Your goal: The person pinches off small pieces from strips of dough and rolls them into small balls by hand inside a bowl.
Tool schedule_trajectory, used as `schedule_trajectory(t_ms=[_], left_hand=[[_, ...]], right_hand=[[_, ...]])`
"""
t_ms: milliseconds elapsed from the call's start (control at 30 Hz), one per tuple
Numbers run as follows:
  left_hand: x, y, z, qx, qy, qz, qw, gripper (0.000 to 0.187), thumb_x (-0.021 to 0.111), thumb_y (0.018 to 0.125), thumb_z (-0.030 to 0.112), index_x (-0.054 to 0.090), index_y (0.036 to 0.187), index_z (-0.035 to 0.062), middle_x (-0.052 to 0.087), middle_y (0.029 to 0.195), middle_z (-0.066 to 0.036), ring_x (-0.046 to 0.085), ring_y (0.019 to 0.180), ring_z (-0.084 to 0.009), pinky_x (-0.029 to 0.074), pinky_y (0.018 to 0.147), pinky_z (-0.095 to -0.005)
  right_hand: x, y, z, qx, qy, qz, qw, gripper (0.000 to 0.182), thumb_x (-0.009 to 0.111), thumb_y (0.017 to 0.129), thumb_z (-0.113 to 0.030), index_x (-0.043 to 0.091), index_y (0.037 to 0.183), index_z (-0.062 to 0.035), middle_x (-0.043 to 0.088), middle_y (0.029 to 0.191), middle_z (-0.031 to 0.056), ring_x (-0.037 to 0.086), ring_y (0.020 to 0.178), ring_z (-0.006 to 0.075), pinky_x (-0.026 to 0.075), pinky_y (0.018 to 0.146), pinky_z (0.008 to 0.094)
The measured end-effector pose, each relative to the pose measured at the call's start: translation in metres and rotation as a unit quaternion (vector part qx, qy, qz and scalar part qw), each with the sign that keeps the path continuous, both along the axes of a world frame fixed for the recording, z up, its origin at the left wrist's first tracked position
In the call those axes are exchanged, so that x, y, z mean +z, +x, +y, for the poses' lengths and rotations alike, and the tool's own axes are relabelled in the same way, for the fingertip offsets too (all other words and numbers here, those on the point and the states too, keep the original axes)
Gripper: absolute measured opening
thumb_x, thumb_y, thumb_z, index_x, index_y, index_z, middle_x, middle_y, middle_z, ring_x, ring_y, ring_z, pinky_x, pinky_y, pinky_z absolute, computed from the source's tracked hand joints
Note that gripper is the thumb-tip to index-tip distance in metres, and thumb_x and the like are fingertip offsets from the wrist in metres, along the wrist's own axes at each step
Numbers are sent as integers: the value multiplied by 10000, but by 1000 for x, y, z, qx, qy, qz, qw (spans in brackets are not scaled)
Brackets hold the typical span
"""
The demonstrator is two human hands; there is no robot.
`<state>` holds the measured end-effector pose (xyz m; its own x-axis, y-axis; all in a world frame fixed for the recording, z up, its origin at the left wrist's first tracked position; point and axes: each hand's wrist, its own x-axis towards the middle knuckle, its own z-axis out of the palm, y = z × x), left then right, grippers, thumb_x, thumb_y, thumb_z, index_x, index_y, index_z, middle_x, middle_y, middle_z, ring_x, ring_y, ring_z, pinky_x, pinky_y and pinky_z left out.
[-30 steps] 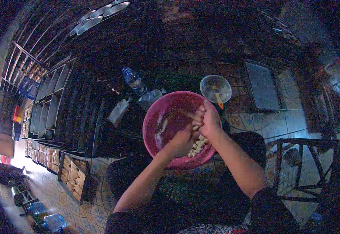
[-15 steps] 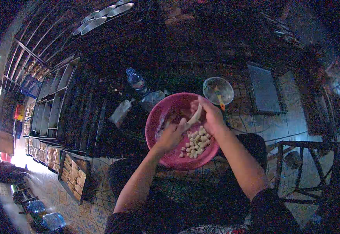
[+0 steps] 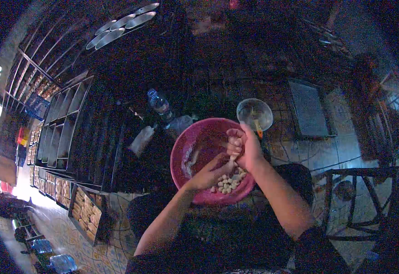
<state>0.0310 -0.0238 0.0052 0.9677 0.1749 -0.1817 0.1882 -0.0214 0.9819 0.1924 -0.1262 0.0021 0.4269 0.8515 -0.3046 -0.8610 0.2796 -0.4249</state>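
Note:
A pink plastic basin (image 3: 199, 137) rests on my lap and holds several small pale dough pieces (image 3: 229, 181) at its near side. My right hand (image 3: 244, 147) is closed around a lump of dough over the basin's right half. My left hand (image 3: 208, 173) reaches in from below, its fingers pinching at the dough just under the right fist. Flour streaks the basin's left inner wall.
A clear bowl (image 3: 254, 113) with an orange-handled tool stands just beyond the basin. A water bottle (image 3: 158, 102) and a plastic bag (image 3: 142, 139) lie to the left. Trays of pastries (image 3: 84, 212) sit on the floor at left, a metal tray (image 3: 310, 109) at right.
The stretched strip of dough between my hands is gone; my right hand has closed into a fist on the dough and my left hand has moved in beneath it.

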Motion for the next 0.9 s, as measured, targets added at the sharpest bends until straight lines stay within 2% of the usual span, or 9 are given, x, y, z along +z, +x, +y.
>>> schedule_trajectory(t_ms=[67,233,267,333,367,467,700,767,900], left_hand=[[-8,4,-8,104,-57,80,990,550,557,1022,452,514,1380,37,662,1220,-152,625,1096,-204,478,1007,-368],[-5,16,5,129,174,29,976,385,474,1060,307,566,1321,39,701,1098,-184,666,1034,-351,503,961,-446],[-4,16,9,121,244,32,962,369,461,1059,267,558,1325,31,690,1128,-203,658,1052,-388,499,960,-463],[-51,20,25,129,218,-51,966,355,488,1038,240,559,1311,25,656,1215,-227,625,1102,-430,492,960,-476],[-55,17,29,119,303,-63,943,347,518,1023,231,562,1295,20,646,1235,-228,620,1120,-423,489,959,-484],[-22,6,36,74,346,-58,934,323,580,986,211,582,1244,18,639,1244,-230,616,1132,-417,490,952,-493],[22,-2,27,65,359,43,930,265,674,894,148,656,1137,43,637,1208,-255,616,1118,-425,499,918,-495],[5,-1,30,81,378,-9,922,274,666,893,129,650,1150,37,637,1211,-256,613,1122,-429,498,926,-494],[-18,8,45,28,337,-100,936,267,623,926,95,643,1179,11,635,1262,-233,604,1176,-415,492,978,-471]], right_hand=[[1,-6,4,-18,25,-55,998,334,523,1002,-329,628,1090,-25,577,790,29,529,639,141,438,603,272],[13,-3,1,52,-33,-309,949,353,511,979,-74,548,1302,65,629,1297,151,617,1210,266,491,1025,371],[14,-2,0,52,-34,-310,949,353,511,979,-74,548,1302,65,629,1297,151,617,1210,266,491,1025,371],[12,1,-1,27,-175,-620,764,323,617,965,-102,601,1258,36,665,1240,154,647,1178,235,498,1015,355],[17,-2,-1,-57,-175,-736,651,300,719,933,-233,689,1113,5,728,1031,136,710,974,174,545,880,324],[50,-9,-9,62,-279,-737,612,304,761,900,-302,726,966,-7,732,855,114,703,818,136,551,760,326],[49,-12,-3,137,-344,-715,593,350,770,887,-359,734,940,-15,711,795,96,691,798,133,545,733,326],[29,-7,1,-27,-152,-695,702,316,762,901,-316,733,1037,-32,712,868,106,695,890,143,542,812,316],[41,1,-6,89,-114,-722,677,324,756,876,-312,731,1092,-72,731,1015,118,692,995,278,519,935,385]])
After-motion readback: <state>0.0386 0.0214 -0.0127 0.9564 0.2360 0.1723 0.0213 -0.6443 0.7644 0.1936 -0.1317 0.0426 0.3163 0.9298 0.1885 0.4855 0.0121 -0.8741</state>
